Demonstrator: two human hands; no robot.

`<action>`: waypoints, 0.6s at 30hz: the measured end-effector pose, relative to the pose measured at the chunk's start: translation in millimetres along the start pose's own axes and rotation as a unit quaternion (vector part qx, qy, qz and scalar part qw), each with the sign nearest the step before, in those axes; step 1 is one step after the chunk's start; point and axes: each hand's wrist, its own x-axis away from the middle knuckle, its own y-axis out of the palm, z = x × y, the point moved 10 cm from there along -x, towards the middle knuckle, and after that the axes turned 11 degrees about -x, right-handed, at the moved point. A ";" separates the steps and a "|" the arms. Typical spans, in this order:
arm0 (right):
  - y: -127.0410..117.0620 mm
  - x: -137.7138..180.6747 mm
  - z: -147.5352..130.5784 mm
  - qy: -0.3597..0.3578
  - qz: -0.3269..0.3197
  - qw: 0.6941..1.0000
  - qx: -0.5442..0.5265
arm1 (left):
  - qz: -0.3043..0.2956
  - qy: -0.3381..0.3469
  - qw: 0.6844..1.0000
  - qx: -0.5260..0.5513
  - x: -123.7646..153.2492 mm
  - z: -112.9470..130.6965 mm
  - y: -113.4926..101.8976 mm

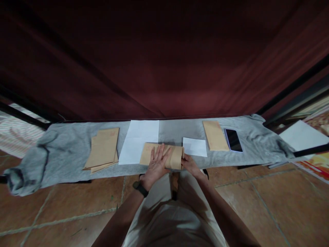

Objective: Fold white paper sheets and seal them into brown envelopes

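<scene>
Lying splayed on envelope (176,158), left grip (157,162); right grip (190,164) unclear; white sheet (142,134), phone (233,140) around.

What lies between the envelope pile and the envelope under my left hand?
In the head view, a white sheet lies there; the envelope under your left hand overlaps it.

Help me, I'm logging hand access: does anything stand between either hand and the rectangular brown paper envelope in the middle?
Nothing visible does. The left hand lies spread on the brown paper envelope; the right hand is at its right end, fingers partly hidden. The small white rectangular paper beside it blocks neither.
</scene>
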 end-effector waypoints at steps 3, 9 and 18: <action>-3.3 -0.3 3.2 0.003 -0.004 1.000 0.021 | -0.070 0.015 0.997 -0.034 -14.7 -4.1 18.3; -4.6 -3.0 5.2 -0.001 -0.020 0.999 0.031 | -0.163 0.028 0.985 -0.052 -26.8 -0.4 36.6; -10.3 -1.9 8.5 -0.006 -0.033 0.999 0.035 | -0.118 0.060 0.985 -0.110 -27.4 5.7 18.0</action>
